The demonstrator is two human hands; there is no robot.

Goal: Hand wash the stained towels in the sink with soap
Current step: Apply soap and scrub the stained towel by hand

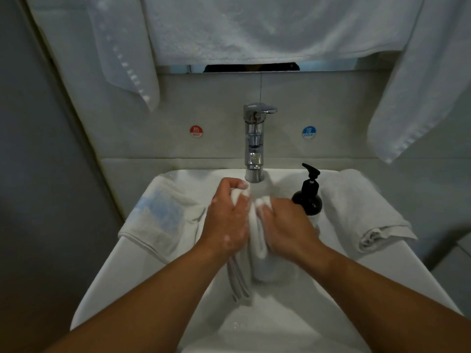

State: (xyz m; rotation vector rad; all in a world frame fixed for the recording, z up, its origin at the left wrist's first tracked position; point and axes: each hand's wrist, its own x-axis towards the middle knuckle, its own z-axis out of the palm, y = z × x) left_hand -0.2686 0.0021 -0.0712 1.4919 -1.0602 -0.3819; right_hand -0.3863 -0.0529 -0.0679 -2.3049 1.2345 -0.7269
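Fingers [233,184] of the left hand [226,220] curl round the bunched top of the white towel [257,240]. The right hand [288,225] grips the same bunch from the other side, and suds show on both. The towel sits between the hands; its long axis runs from the grip toward the person, and the free end hangs into the sink [142,289]. The left hand reaches slightly farther. Rubbing probably needs the hands to move against each other across this axis. A soap bottle [308,200] stands just beside the right hand. A blue-stained towel [163,217] and a folded towel [362,212] lie on the rim. The faucet [253,143] stands just behind the grip; running water cannot be confirmed.
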